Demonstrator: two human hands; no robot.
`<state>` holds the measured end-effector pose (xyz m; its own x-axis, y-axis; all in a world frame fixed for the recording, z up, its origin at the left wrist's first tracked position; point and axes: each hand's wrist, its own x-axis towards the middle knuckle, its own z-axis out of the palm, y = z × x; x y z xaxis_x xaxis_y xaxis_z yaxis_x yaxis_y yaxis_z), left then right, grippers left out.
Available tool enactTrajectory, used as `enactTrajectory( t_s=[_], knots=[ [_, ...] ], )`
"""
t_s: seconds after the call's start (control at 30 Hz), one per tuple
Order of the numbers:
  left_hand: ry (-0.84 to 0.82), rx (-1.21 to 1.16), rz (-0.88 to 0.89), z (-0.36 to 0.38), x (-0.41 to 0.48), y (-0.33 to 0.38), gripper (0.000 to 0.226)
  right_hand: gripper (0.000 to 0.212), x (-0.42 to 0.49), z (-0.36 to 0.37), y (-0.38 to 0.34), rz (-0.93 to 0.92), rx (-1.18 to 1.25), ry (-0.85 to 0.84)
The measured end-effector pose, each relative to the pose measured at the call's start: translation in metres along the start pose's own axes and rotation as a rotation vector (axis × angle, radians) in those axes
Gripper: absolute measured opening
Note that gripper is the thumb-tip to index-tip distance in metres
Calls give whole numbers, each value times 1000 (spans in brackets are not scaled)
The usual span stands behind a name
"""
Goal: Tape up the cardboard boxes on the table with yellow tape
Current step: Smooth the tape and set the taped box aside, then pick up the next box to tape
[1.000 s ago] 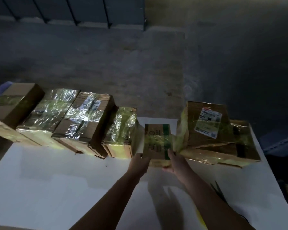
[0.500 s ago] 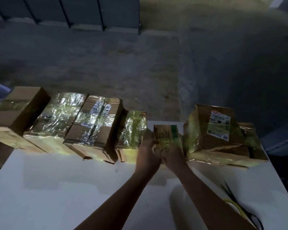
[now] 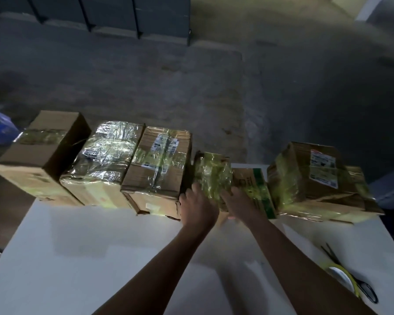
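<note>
Since a moment ago my left hand [image 3: 197, 206] has slid off the green-striped box [image 3: 255, 189] onto the small taped box [image 3: 213, 178], fingers spread flat against its crinkly yellow film. My right hand [image 3: 239, 202] cups the striped cardboard box, which lies on the white table [image 3: 100, 258], long axis running away from me.
</note>
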<state>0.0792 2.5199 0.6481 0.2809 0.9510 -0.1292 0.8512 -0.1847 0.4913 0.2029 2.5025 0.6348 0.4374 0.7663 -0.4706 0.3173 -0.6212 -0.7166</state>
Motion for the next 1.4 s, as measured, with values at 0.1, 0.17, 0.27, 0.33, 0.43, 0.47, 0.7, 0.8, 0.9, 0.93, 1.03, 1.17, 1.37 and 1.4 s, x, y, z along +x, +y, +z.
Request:
enactTrajectory(
  t_s=[0.1,0.17,0.27,0.33,0.43,0.47,0.7,0.8,0.9,0.93,1.03,1.17,1.37,1.4],
  knots=[
    [-62,-72,-30,2,-14,-6,50,50,-17,-5,15,67,-164,9],
    [-175,-132,-73,7,-19,-16,58,67,-29,-11,28,121,-265,-11],
    [-360,-38,-38,14,-22,-31,76,81,-49,-15,45,172,-278,-56],
    [-440,-58,-32,16,-29,-36,88,77,-62,-16,52,175,-272,-93],
    [-481,-107,-28,17,-45,-36,95,58,-81,-22,59,161,-277,-167],
    [-483,-111,-25,18,-50,-35,95,49,-86,-24,59,152,-284,-199],
    [-470,-55,-22,19,-85,-28,76,41,-112,-34,72,67,-396,-305],
    [-409,52,-57,23,-110,-19,75,37,-125,-40,85,31,-416,-308],
    [-271,86,-42,28,-137,-5,74,39,-137,-42,97,-14,-416,-289],
    [-220,109,22,28,-144,0,72,40,-140,-41,101,-51,-419,-260],
    [-148,180,162,27,-159,7,58,33,-145,-36,107,-166,-414,-117],
    [-191,266,100,24,-171,8,52,33,-146,-25,113,-278,-363,-21],
    [-366,276,-149,16,-158,3,114,28,-144,-16,112,-404,-295,-143],
    [-405,282,-174,14,-154,-2,117,28,-142,-15,110,-429,-301,-159]
  ],
)
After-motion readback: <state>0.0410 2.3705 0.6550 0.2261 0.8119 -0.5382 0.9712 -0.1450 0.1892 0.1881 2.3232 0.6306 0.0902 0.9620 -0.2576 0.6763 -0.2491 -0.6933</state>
